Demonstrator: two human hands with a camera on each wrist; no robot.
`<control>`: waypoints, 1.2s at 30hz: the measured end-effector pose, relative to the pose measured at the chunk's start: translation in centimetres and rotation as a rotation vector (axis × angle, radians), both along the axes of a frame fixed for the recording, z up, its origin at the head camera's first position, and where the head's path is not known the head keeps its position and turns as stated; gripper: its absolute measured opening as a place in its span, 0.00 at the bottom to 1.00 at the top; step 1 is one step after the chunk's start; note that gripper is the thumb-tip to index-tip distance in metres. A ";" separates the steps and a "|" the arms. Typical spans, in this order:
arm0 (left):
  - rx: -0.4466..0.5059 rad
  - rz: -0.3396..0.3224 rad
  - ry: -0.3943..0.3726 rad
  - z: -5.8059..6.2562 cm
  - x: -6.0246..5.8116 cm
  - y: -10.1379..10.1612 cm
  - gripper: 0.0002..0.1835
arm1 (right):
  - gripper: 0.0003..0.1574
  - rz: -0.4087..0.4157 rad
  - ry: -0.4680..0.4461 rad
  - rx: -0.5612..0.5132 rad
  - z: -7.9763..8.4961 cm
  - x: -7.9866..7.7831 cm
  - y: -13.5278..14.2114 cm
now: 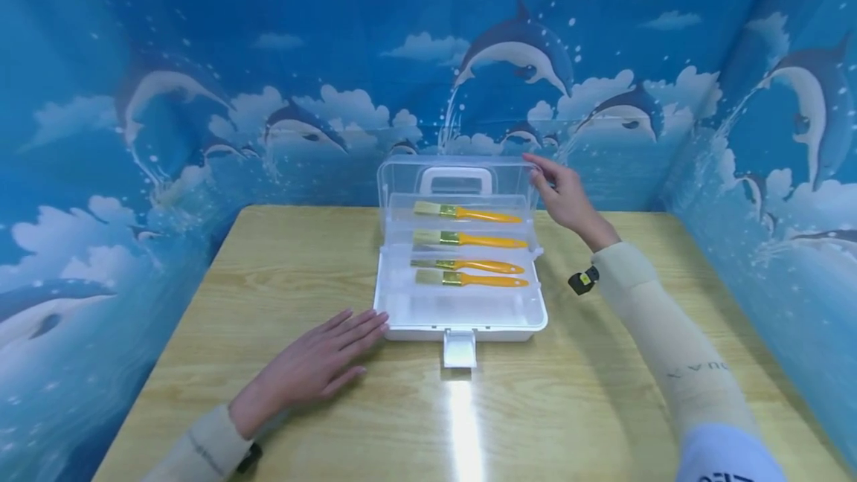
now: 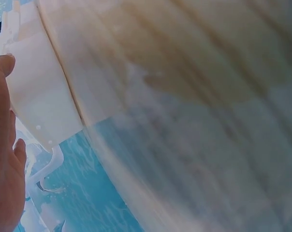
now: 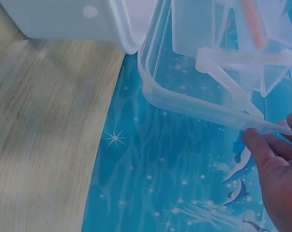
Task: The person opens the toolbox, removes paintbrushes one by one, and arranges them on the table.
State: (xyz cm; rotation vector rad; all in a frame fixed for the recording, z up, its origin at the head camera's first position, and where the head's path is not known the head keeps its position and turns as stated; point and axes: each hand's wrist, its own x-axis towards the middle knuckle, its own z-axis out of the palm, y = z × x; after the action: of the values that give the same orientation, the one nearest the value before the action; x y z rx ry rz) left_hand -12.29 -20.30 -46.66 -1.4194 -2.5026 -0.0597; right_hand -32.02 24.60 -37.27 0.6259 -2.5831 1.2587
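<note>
On the table stands a white plastic storage box [image 1: 469, 315] with its clear lid [image 1: 402, 177] raised at the back. Several paintbrushes [image 1: 494, 241] with orange handles lie across its stepped trays, bristles to the left. At the lid's upper right corner my right hand [image 1: 565, 199] pinches the rim between thumb and fingers; the right wrist view shows this grip on the clear lid [image 3: 199, 108] too. My left hand [image 1: 311, 363] is stretched out flat, fingertips at the box's front left corner. The front latch [image 1: 460, 349] hangs down, unfastened.
The wooden table [image 1: 288, 266] extends around the box. Blue curtains [image 1: 321, 36] with dolphin prints stand behind and on both sides. A small black wrist device [image 1: 584, 280] sits by the right sleeve. Much of the left wrist view is covered by a blurred pale surface.
</note>
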 end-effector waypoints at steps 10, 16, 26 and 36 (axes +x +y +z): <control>0.021 -0.009 0.010 -0.1 0.1 -0.4 0.38 | 0.29 0.025 -0.076 -0.027 -0.5 -0.9 -0.1; 0.023 -0.005 -0.005 -0.1 0.1 -0.2 0.39 | 0.29 -0.019 -0.066 -0.052 -1.3 -1.6 -0.1; 0.009 0.019 -0.022 -0.1 0.3 -0.3 0.39 | 0.25 -0.101 -0.013 -0.097 -2.4 -2.2 -0.7; 0.000 0.021 -0.019 0.0 0.3 -0.2 0.39 | 0.27 -0.150 -0.099 -0.136 -3.5 -2.6 -0.5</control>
State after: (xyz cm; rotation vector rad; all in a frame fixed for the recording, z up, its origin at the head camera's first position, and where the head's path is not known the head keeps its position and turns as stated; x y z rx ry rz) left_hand -11.99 -20.49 -46.66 -1.3991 -2.5321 -0.0696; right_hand -34.64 24.07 -40.81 0.3462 -2.5393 1.4322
